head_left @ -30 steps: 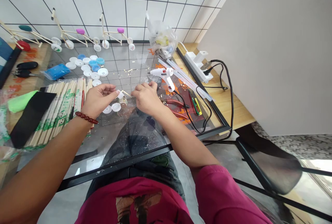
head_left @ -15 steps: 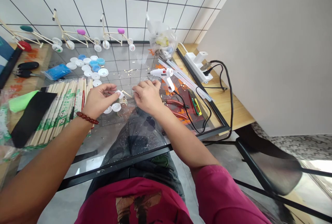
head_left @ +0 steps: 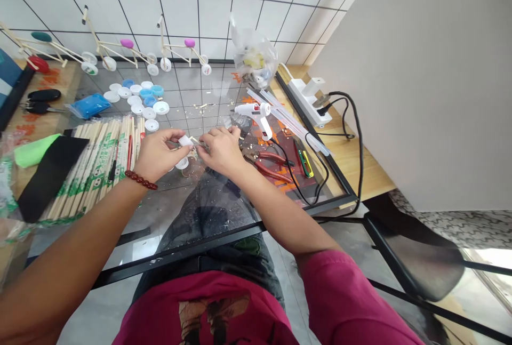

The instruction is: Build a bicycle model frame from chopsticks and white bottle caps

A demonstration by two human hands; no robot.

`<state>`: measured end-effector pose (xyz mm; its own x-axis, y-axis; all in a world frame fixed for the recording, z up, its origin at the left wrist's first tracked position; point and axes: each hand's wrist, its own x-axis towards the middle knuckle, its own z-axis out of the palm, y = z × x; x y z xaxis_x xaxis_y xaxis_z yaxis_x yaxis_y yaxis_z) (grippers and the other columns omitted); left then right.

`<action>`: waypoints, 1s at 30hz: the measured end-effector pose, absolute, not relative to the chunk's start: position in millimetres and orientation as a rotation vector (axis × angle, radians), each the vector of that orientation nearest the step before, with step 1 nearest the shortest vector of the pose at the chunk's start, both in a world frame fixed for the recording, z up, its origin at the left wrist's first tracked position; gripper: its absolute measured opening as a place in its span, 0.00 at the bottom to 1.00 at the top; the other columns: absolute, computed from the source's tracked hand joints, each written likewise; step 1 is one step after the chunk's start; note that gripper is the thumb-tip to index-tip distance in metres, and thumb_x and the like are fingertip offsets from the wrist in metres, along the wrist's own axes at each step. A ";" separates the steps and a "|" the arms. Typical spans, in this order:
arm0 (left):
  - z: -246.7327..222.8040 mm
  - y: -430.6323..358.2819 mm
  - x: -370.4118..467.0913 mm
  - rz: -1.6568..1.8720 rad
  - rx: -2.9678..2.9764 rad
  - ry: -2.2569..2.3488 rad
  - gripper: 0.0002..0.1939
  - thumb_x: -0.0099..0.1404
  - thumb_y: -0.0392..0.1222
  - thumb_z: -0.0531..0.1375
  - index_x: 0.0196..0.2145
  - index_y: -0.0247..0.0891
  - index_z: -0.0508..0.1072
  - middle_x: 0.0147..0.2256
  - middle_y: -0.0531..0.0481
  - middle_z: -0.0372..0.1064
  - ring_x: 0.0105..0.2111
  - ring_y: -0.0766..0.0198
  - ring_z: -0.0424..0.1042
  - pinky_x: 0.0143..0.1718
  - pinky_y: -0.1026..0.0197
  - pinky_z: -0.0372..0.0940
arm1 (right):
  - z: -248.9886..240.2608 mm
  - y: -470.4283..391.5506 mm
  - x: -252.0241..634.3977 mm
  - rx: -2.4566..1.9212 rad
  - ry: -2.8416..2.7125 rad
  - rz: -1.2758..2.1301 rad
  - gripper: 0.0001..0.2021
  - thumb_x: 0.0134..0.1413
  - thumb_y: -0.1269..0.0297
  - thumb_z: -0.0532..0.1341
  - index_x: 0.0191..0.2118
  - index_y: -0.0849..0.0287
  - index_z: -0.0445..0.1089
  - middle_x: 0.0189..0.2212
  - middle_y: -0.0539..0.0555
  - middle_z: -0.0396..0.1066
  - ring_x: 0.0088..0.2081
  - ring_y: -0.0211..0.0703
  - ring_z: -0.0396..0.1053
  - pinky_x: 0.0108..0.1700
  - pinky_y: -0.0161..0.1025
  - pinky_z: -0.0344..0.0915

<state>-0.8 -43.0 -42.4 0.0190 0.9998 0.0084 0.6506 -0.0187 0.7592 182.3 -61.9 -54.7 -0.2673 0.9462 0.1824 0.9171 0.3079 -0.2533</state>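
Note:
Between thumb and fingers, my left hand (head_left: 158,154) pinches a white plastic bottle cap (head_left: 185,142) turned on its edge. A short thin wooden stick (head_left: 194,139) shows at the cap's right side, pointing toward my other hand. My right hand (head_left: 222,149) is close by, its fingertips pinched together at the stick; what they hold is hidden. Below my left hand another white cap (head_left: 182,163) lies on the glass tabletop (head_left: 172,195). More white and blue bottle caps (head_left: 150,113) lie beyond it.
Packaged chopsticks (head_left: 94,166) lie at left. Stick models with cap wheels (head_left: 176,49) stand along the back. At right are a white glue gun (head_left: 256,114), glue sticks (head_left: 294,123), red-handled pliers (head_left: 274,166), a utility knife (head_left: 304,161) and a power strip (head_left: 308,102).
My right hand has moved left, bringing its fingertips to the stick by the cap. My left hand has shifted slightly right, and the cap in it now shows more of its side.

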 end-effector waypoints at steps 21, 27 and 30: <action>-47.0 -41.2 1.2 0.777 1.826 1.734 0.16 0.54 0.46 0.68 0.41 0.43 0.84 0.40 0.48 0.83 0.39 0.55 0.81 0.48 0.56 0.76 | -51.3 -58.7 180.1 -1.679 -2.303 0.185 0.15 0.74 0.62 0.56 0.44 0.58 0.81 0.43 0.59 0.79 0.49 0.53 0.68 0.52 0.49 0.45; -50.9 -40.9 0.2 0.780 1.852 1.730 0.17 0.55 0.47 0.68 0.43 0.43 0.85 0.40 0.48 0.83 0.39 0.55 0.81 0.48 0.55 0.76 | -52.4 -58.2 180.3 -1.665 -2.301 0.171 0.15 0.74 0.62 0.56 0.43 0.58 0.81 0.43 0.59 0.80 0.50 0.53 0.68 0.52 0.49 0.45; -51.3 -40.7 0.4 0.780 1.841 1.727 0.18 0.55 0.47 0.68 0.44 0.42 0.85 0.40 0.48 0.83 0.39 0.55 0.81 0.48 0.56 0.76 | -52.5 -58.3 179.9 -1.668 -2.300 0.172 0.14 0.74 0.62 0.56 0.43 0.59 0.81 0.43 0.59 0.80 0.50 0.54 0.69 0.53 0.49 0.45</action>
<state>0.4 -40.7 -51.3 0.0340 0.9968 0.0730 0.7139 -0.0754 0.6962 179.9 -58.3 -52.5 -0.2849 0.9442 0.1655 0.9091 0.3209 -0.2656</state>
